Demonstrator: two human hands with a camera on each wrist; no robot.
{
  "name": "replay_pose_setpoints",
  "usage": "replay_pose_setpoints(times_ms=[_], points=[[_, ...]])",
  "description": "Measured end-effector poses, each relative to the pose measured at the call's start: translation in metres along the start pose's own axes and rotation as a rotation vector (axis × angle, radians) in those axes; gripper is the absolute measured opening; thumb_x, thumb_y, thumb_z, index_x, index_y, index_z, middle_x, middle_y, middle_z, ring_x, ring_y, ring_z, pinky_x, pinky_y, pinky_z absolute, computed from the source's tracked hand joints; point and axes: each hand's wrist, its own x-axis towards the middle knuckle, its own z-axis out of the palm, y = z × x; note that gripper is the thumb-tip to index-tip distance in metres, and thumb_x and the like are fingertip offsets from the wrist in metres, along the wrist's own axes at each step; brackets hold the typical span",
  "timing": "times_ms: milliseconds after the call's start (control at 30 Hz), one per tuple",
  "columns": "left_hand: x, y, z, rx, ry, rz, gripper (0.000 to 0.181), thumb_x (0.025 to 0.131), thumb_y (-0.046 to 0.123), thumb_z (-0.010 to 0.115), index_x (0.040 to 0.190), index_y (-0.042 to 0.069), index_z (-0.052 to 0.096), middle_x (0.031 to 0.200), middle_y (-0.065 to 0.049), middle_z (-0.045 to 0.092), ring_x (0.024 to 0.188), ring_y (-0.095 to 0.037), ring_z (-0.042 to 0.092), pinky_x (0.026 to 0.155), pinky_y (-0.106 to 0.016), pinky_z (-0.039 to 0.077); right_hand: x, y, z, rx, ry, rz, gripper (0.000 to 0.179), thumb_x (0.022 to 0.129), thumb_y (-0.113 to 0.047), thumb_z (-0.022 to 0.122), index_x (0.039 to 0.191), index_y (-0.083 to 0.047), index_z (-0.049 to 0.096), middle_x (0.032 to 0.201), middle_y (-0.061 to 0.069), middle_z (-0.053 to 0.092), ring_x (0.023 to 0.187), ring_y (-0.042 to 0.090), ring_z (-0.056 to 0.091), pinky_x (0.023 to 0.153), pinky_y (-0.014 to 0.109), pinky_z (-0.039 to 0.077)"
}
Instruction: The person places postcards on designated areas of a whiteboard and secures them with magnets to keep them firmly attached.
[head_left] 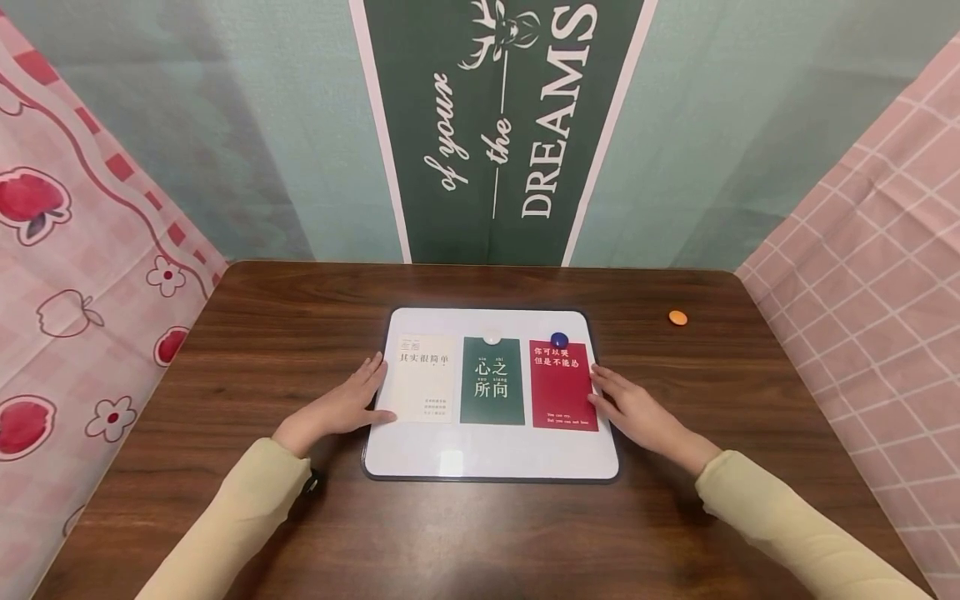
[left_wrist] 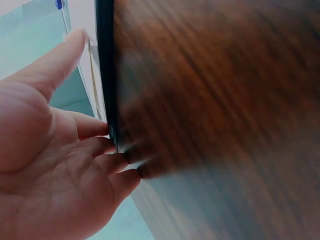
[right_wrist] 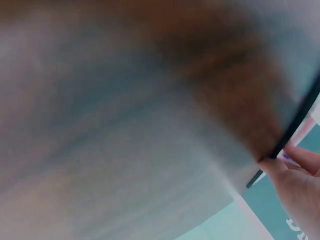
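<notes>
A whiteboard [head_left: 491,454] with a dark frame lies flat on the table. Three cards line up across it: cream [head_left: 424,379], green [head_left: 492,402] and red [head_left: 564,392]. A white round magnet [head_left: 491,336] sits at the green card's top edge, a blue one [head_left: 559,340] at the red card's. My left hand [head_left: 339,406] rests at the board's left edge, thumb over its face by the cream card, fingers along the frame. At the opposite edge, the extended fingers of my right hand [head_left: 641,414] touch the frame beside the red card.
An orange round magnet [head_left: 678,317] lies on the brown wooden table [head_left: 480,542], right of the board and farther back. A green printed cloth [head_left: 495,167] hangs behind the table. Pink patterned cloths stand on the left [head_left: 90,317] and right [head_left: 862,275].
</notes>
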Motion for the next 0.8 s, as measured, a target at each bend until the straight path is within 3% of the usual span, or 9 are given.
replay_pose_setpoints(times_ms=[267, 567, 800], points=[[-0.001, -0.003, 0.001, -0.017, -0.022, 0.019, 0.085, 0.085, 0.032, 0.062, 0.140, -0.011, 0.013, 0.148, -0.028, 0.001, 0.135, -0.042, 0.001, 0.107, -0.054, 0.013, 0.013, 0.009, -0.015, 0.089, 0.071, 0.015, 0.036, 0.089, -0.022, 0.058, 0.117, 0.001, 0.058, 0.117, 0.021, 0.057, 0.108, 0.036, 0.054, 0.085, 0.050, 0.046], [0.001, -0.002, 0.002, -0.014, -0.030, 0.009, 0.086, 0.085, 0.032, 0.062, 0.141, -0.009, 0.012, 0.149, -0.026, -0.001, 0.136, -0.040, -0.001, 0.107, -0.053, 0.012, 0.024, 0.028, -0.035, 0.138, 0.091, 0.153, 0.036, 0.093, -0.026, 0.052, 0.115, 0.001, 0.058, 0.109, 0.020, 0.061, 0.097, 0.032, 0.056, 0.084, 0.050, 0.047], [0.001, -0.002, 0.002, -0.018, -0.034, -0.007, 0.086, 0.085, 0.033, 0.062, 0.141, -0.009, 0.012, 0.149, -0.026, -0.001, 0.136, -0.040, -0.002, 0.107, -0.053, 0.012, 0.033, 0.042, -0.048, 0.095, 0.137, 0.160, 0.042, 0.096, -0.032, 0.045, 0.115, 0.004, 0.057, 0.108, 0.024, 0.060, 0.089, 0.031, 0.054, 0.081, 0.048, 0.046]])
